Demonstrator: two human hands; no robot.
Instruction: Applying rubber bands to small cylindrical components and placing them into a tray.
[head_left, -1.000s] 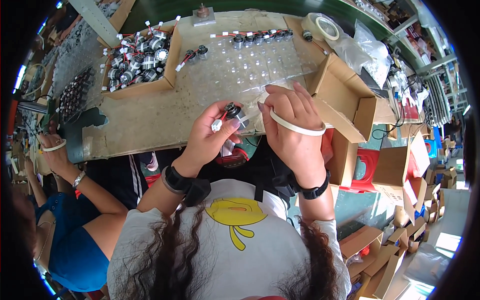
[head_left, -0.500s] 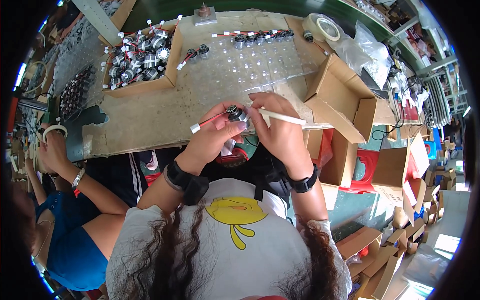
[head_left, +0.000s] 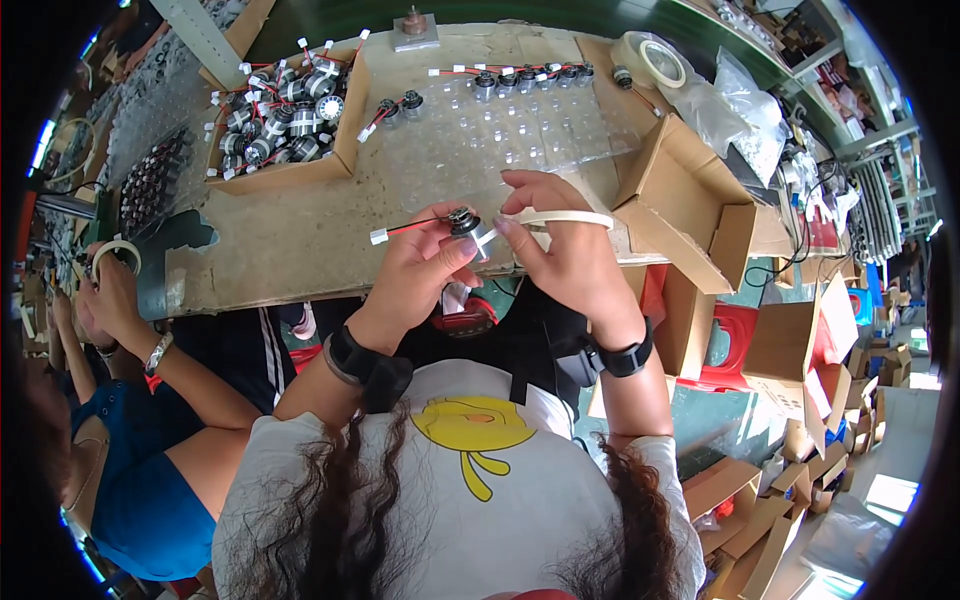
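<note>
My left hand (head_left: pixel 420 268) grips a small round black motor (head_left: pixel 461 221) with red and black wires that end in a white plug (head_left: pixel 379 236) to its left. My right hand (head_left: pixel 565 245) pinches a strip of clear tape at the motor, and a roll of tape (head_left: pixel 560 217) is looped over its fingers. Both hands are held just above the near edge of the worn workbench (head_left: pixel 290 245). A clear plastic blister tray (head_left: pixel 510 130) lies just behind them, with a row of wired motors (head_left: pixel 525 76) along its far edge.
A cardboard box (head_left: pixel 285 115) full of wired motors sits at the back left. An open empty carton (head_left: pixel 690 205) stands at the right, another tape roll (head_left: pixel 648 58) behind it. A person at the left holds a tape roll (head_left: pixel 112 255). Cartons crowd the floor at right.
My hands have come together at the motor and lowered toward the bench edge. The wires now stick out to the left. The person at the left has raised the tape roll slightly.
</note>
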